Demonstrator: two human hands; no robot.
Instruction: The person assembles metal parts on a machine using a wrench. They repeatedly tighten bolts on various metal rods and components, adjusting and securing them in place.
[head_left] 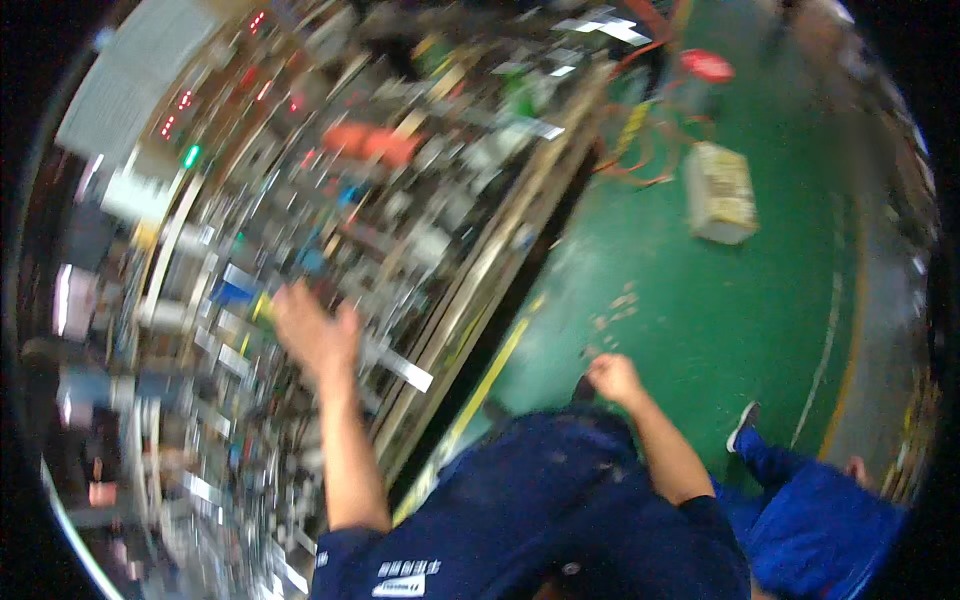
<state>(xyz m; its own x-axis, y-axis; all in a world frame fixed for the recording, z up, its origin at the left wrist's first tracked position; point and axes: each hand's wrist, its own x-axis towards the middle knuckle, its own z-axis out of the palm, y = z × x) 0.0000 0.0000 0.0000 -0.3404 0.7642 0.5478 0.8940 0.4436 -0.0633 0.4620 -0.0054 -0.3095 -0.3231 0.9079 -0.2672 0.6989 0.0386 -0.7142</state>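
My left hand [318, 335] reaches out over a crowded metal bench, its thumb apart and its fingers stretched forward. Just beyond the fingertips is a small yellow thing [262, 306], with a blue piece [232, 292] beside it; blur hides whether I touch either. Low in front of my body, over the green floor, my right hand [615, 378] is closed with the fingers curled in. Whatever it may hold is hidden. An orange-red cylinder [372, 144] lies among the metal parts farther along the bench.
The bench's long metal edge [478, 275] runs diagonally on my left. A pale carton [721, 192] and a red-topped container [706, 66] stand on the floor ahead, near orange hoses [640, 178]. Another person in blue clothes [835, 530] is close at my right.
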